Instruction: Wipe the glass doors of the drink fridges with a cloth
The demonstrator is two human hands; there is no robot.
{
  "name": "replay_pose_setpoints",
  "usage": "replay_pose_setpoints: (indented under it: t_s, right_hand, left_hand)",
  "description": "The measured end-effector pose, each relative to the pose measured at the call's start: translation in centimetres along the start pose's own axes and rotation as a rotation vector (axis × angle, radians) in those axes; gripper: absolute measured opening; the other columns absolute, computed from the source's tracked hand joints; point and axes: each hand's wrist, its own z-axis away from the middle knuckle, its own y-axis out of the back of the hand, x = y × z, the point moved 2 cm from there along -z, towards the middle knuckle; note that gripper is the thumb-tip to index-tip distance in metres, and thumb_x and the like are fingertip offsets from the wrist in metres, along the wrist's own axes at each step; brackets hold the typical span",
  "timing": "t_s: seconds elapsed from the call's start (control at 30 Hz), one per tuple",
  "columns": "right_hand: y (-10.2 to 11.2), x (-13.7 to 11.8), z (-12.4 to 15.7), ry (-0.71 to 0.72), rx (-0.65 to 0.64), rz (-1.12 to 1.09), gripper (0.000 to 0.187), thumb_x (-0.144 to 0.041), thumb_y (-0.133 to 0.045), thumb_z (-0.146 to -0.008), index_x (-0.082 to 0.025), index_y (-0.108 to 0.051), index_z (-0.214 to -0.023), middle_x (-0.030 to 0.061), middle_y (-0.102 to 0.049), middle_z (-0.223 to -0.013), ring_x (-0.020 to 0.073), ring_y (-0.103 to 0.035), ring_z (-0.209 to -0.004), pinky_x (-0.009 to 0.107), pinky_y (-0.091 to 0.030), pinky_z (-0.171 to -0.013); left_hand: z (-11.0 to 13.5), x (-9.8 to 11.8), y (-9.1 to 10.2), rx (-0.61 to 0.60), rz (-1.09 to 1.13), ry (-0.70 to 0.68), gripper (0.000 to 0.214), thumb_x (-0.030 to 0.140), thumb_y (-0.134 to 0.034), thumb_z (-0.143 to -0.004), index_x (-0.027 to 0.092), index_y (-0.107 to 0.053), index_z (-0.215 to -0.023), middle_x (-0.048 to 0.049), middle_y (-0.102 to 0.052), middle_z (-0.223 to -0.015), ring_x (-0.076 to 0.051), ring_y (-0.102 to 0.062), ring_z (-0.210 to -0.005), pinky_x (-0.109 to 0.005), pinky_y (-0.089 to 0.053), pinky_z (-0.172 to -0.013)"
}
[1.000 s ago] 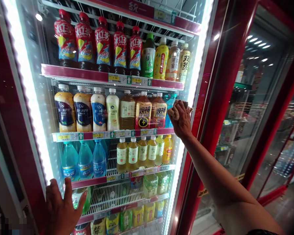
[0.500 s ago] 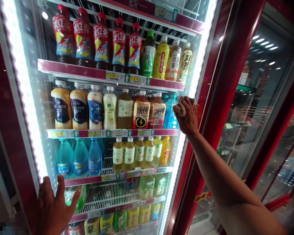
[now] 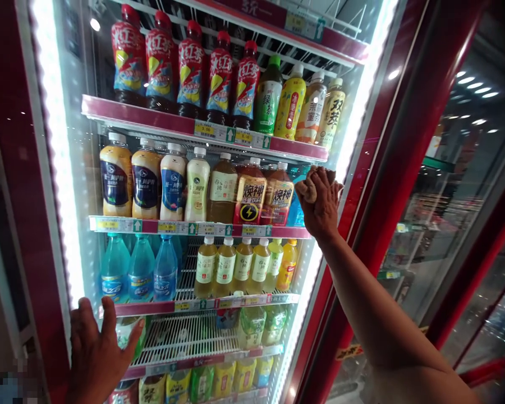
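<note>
Crumpled tan-and-brown cloth [image 3: 307, 191] is bunched up under the person's right hand [image 3: 322, 205], at the right side of the tall lit drinks fridge, level with the second shelf from the top in view. Grip: right fingers closed over the wad, back of the hand to camera, fabric poking out on both sides and above; palm side hidden, so can't tell how the thumb sits. Looks held up against the clear glass pane [image 3: 85, 185], though actual contact isn't resolvable. Behind it: clear plastic bottle of blue drink [image 3: 298, 207], partly covered by the hand; white LED light strip [image 3: 359, 112] runs just beside, glossy red upright frame [image 3: 435, 106] further right. Handling, judged by eye: cloth should be light, soft, floppy, nothing to break; loose ends likely to slip out, so best held as a thick pad, fingers spread across its middle, edges tucked in. Damp or dry: can't tell. Pane is presumably stiff and slick, better met with a flat palm than fingertips. Left hand [image 3: 100, 348]: holds nothing visible, fingers spread, lower left, in front of the green-and-white wrapped bottle [image 3: 128, 332]; can't tell if it touches glass.
</note>
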Motion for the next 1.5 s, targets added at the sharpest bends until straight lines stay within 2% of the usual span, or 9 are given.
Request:
replay_pose_setpoints:
  t_s: [0.17,0.33,0.5,0.67,0.87,1.07,1.23,1.43,1.5]
  right_hand:
    - [0.0,-0.4,-0.1,0.067,-0.068,-0.003,0.064,-0.049,-0.053,-0.102,-0.032,-0.034,-0.161,0.0072,-0.040,-0.168,0.0304,-0.030,-0.159,0.064,-0.027,-0.128]
    - [-0.4,-1.9,-0.4,-0.002,0.019,-0.018,0.062,-0.048,-0.050,-0.104,-0.031,-0.034,-0.161,0.0099,-0.039,-0.168,0.0309,-0.030,-0.159,0.067,-0.028,-0.126]
    - [-1.3,-3.7,0.2,0.108,-0.037,-0.038,0.062,-0.047,-0.055,-0.102,-0.032,-0.037,-0.160,0.0080,-0.042,-0.167,0.0285,-0.030,-0.160,0.063,-0.028,-0.128]
    - [-1.7,-4.4,0.0,0.014,0.064,-0.031,0.060,-0.047,-0.054,-0.102,-0.032,-0.038,-0.159,0.0087,-0.042,-0.167,0.0297,-0.032,-0.159,0.066,-0.027,-0.127]
    - [-2.3,-6.6,-0.1,0.150,-0.091,-0.039,0.059,-0.047,-0.052,-0.103,-0.033,-0.038,-0.159,0.0067,-0.044,-0.166,0.0281,-0.029,-0.160,0.062,-0.025,-0.129]
    - [-3.1,-8.1,-1.0,0.059,0.005,-0.015,0.063,-0.044,-0.050,-0.103,-0.031,-0.032,-0.162,0.0076,-0.037,-0.170,0.0310,-0.027,-0.160,0.065,-0.024,-0.128]
    - [-4.0,-11.0,0.0,0.178,-0.115,0.006,0.069,-0.042,-0.050,-0.103,-0.032,-0.023,-0.165,0.0073,-0.035,-0.171,0.0293,-0.025,-0.161,0.061,-0.021,-0.130]
    - [-4.6,-11.8,-1.1,0.110,0.017,0.052,0.070,-0.041,-0.050,-0.103,-0.030,-0.022,-0.166,0.0095,-0.035,-0.170,0.0324,-0.025,-0.161,0.066,-0.025,-0.127]
    - [-4.9,-12.4,-1.2,0.110,0.012,0.056,0.069,-0.040,-0.050,-0.103,-0.030,-0.021,-0.166,0.0100,-0.035,-0.170,0.0328,-0.024,-0.161,0.066,-0.025,-0.127]
  left_hand:
    - [0.0,0.2,0.3,-0.021,-0.004,0.001,0.082,0.050,-0.037,-0.099,0.007,-0.013,-0.165,-0.0213,0.014,-0.174,-0.042,0.009,-0.161,-0.065,-0.011,-0.128]
    - [0.0,-0.1,0.4,-0.038,0.008,0.010,0.079,0.042,-0.039,-0.099,0.010,-0.011,-0.165,-0.0214,0.013,-0.174,-0.042,0.008,-0.161,-0.067,-0.013,-0.127]
    - [0.1,-1.1,0.1,-0.051,0.004,-0.030,0.082,0.039,-0.046,-0.098,0.019,-0.004,-0.167,-0.0179,0.013,-0.175,-0.043,0.007,-0.161,-0.069,-0.016,-0.126]
    - [0.3,-1.7,0.5,-0.035,0.030,-0.094,0.082,0.037,-0.046,-0.100,0.026,0.001,-0.166,-0.0148,0.015,-0.175,-0.043,0.008,-0.161,-0.068,-0.016,-0.126]
    - [0.4,-2.7,0.4,-0.102,0.025,-0.108,0.086,0.035,-0.051,-0.099,0.027,0.003,-0.165,-0.0141,0.019,-0.174,-0.043,0.010,-0.161,-0.068,-0.016,-0.127]
    - [0.1,-2.6,0.9,-0.076,0.029,-0.164,0.086,0.034,-0.053,-0.100,0.028,0.003,-0.166,-0.0193,0.015,-0.174,-0.045,0.007,-0.160,-0.072,-0.020,-0.124]
    - [0.1,-2.5,1.6,-0.090,0.047,-0.173,0.087,0.032,-0.054,-0.099,0.032,0.002,-0.166,-0.0189,0.011,-0.175,-0.046,0.002,-0.160,-0.074,-0.024,-0.122]
    - [0.0,-2.6,2.1,-0.098,0.044,-0.189,0.091,0.028,-0.057,-0.098,0.035,0.003,-0.166,-0.0187,0.009,-0.175,-0.047,-0.001,-0.160,-0.074,-0.028,-0.120]
    - [0.0,-2.7,2.2,-0.107,0.040,-0.199,0.092,0.027,-0.057,-0.098,0.035,0.003,-0.166,-0.0194,0.010,-0.175,-0.048,-0.001,-0.160,-0.074,-0.029,-0.120]
